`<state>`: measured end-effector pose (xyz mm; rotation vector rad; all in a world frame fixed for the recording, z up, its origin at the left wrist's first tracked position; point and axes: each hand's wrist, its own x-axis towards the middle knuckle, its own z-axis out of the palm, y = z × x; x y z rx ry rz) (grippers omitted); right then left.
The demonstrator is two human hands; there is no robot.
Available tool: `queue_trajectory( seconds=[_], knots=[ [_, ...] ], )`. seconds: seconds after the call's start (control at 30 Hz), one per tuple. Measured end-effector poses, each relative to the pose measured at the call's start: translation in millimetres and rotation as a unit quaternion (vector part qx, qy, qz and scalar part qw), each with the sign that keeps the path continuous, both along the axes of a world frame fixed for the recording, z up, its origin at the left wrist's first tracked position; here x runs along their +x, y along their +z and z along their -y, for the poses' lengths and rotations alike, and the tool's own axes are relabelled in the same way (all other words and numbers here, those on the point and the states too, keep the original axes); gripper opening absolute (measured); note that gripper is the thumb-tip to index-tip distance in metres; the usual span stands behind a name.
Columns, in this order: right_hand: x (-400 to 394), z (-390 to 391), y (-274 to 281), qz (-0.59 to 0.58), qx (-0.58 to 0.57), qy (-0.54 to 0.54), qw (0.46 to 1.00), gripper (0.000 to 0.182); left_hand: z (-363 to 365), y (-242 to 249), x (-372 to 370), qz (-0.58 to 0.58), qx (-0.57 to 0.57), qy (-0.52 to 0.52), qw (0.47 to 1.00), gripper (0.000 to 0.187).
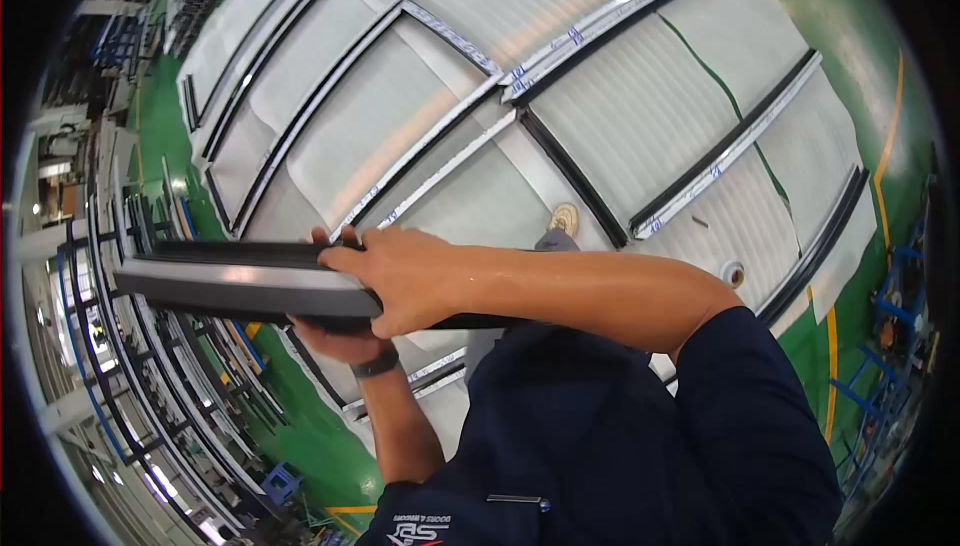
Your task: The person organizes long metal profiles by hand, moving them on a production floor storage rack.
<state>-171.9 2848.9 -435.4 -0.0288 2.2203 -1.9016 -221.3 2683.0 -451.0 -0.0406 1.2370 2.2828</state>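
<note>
In front of my body I hold a long dark aluminium profile (240, 281) with a lighter grey face, its near end pointing to the left of the view. My right hand (405, 271) reaches across from the right and grips it from above, fingers curled over the far edge. Under the profile is my left hand (345, 341), a dark band on its wrist, supporting it from below; part of that hand is hidden behind the profile. The profile's other end runs behind my right forearm.
Pale protective sheeting (400, 76) covers the floor, with several dark frame profiles (575, 176) laid out in rectangles. A tape roll (732, 274) lies on the right. Racks of long profiles (120, 346) stand left, blue stands (880, 376) right. My shoe (565, 218) is on the sheeting.
</note>
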Motion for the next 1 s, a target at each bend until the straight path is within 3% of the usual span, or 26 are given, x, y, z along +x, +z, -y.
queue_trajectory(
  seconds=[0.1,0.17,0.2,0.23,0.3,0.37,0.43,0.5,0.53,0.57,0.6,0.67,0.7,0.77,0.8,0.9,0.93,1.0],
  knots=[
    [-38,-36,-34,0.026,0.08,-0.084,0.993,0.081,-54,-52,-59,0.057,0.069,-0.036,0.995,0.082],
    [-45,-66,-72,0.051,0.102,-0.109,0.988,0.085,-83,-114,-93,0.088,0.062,-0.079,0.991,0.079],
    [-51,-82,-107,0.058,0.119,-0.154,0.979,0.086,-100,-157,-110,0.119,0.131,-0.135,0.975,0.074],
    [-54,-95,-138,0.065,0.136,-0.198,0.969,0.088,-117,-193,-123,0.157,0.128,-0.15,0.968,0.078],
    [-42,-105,-157,0.09,0.139,-0.235,0.958,0.09,-140,-215,-125,0.202,0.164,-0.187,0.947,0.084],
    [-46,-134,-259,0.13,0.162,-0.271,0.94,0.091,-182,-324,-131,0.239,0.121,-0.199,0.943,0.087],
    [-45,-168,-354,0.166,0.179,-0.291,0.925,0.09,-223,-437,-127,0.298,0.153,-0.218,0.916,0.086],
    [-28,-183,-423,0.2,0.194,-0.302,0.912,0.09,-237,-516,-115,0.348,0.126,-0.224,0.902,0.086],
    [-16,-185,-459,0.217,0.056,-0.382,0.897,0.089,-235,-553,-105,0.355,0.132,-0.25,0.891,0.087],
    [1,-184,-500,0.227,-0.079,-0.457,0.857,0.088,-231,-596,-92,0.362,0.14,-0.274,0.88,0.088],
    [27,-174,-555,0.358,-0.081,-0.5,0.784,0.085,-223,-643,-78,0.388,0.134,-0.271,0.871,0.094],
    [75,-170,-639,0.433,-0.022,-0.537,0.723,0.082,-210,-691,-64,0.419,0.096,-0.282,0.858,0.095],
    [93,-165,-663,0.454,0.042,-0.532,0.713,0.074,-209,-685,-72,0.425,0.078,-0.303,0.849,0.096],
    [142,-128,-783,0.605,0.098,-0.414,0.673,0.069,-168,-761,-58,0.461,0.044,-0.302,0.833,0.097],
    [171,-110,-848,0.635,0.1,-0.348,0.682,0.07,-157,-798,-55,0.472,0.035,-0.317,0.822,0.097],
    [239,-71,-964,0.651,0.147,-0.153,0.729,0.068,-139,-823,-59,0.532,-0.014,-0.309,0.788,0.1],
    [239,-66,-993,0.684,0.182,-0.106,0.698,0.057,-134,-832,-64,0.533,-0.052,-0.318,0.782,0.101],
    [238,-81,-1046,0.673,0.227,-0.178,0.681,0.048,-133,-856,-71,0.553,-0.074,-0.324,0.765,0.101]
  ],
)
